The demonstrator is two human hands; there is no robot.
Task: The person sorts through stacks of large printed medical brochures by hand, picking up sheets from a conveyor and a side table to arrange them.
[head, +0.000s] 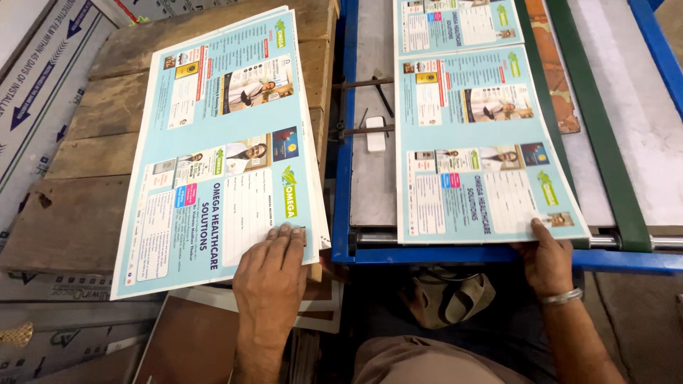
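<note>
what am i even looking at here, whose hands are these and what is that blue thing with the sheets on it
This is one picture from a camera worn on a person's head, looking down, so both hands are that person's own. The left hand presses its fingers on the near edge of a stack of printed sheets, pale blue with small photos and text blocks, lying on a rough wooden table. The right hand, with a metal bangle on the wrist, holds the near edge of another printed sheet of the same kind. That sheet lies on the flat grey bed of a blue-framed machine, with a green belt running along its right side. A second like sheet lies further up the bed. What the machine does cannot be told from this picture.
</note>
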